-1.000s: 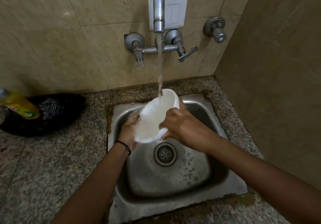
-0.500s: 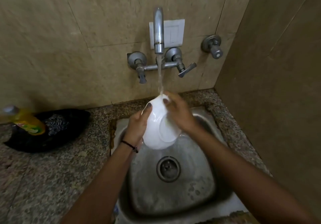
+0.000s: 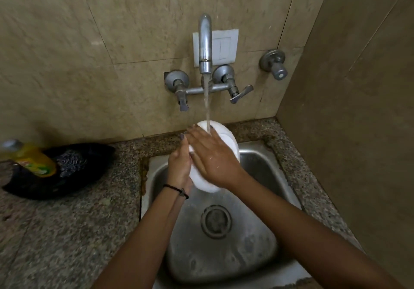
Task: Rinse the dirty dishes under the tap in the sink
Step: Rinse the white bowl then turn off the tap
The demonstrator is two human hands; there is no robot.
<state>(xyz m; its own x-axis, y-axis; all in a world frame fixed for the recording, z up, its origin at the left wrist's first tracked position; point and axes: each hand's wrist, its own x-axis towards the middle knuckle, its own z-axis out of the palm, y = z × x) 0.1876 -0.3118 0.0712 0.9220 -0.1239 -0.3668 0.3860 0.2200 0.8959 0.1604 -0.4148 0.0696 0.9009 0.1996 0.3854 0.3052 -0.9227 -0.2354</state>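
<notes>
White bowl (image 3: 226, 141) held tilted above sink (image 3: 257, 161) at 12 o'clock edge, directly under tap (image 3: 205, 42); water stream (image 3: 207, 107) strikes its upper side, likely so runoff falls into basin. Left hand (image 3: 179, 165) clamped on bowl's 9 o'clock side; right hand (image 3: 212, 156) lies flat across it, fingers spread, apparently rubbing. Half second ago right hand pinched only top rim, more bowl showing. On desk at 9 o'clock: yellow bottle (image 3: 33, 159), dark scrubber (image 3: 69, 161).

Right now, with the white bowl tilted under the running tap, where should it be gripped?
Grip the white bowl at its rim, from its left edge, as the left hand does. It stands tilted on edge, so the right hand can rub its wet face.
</notes>
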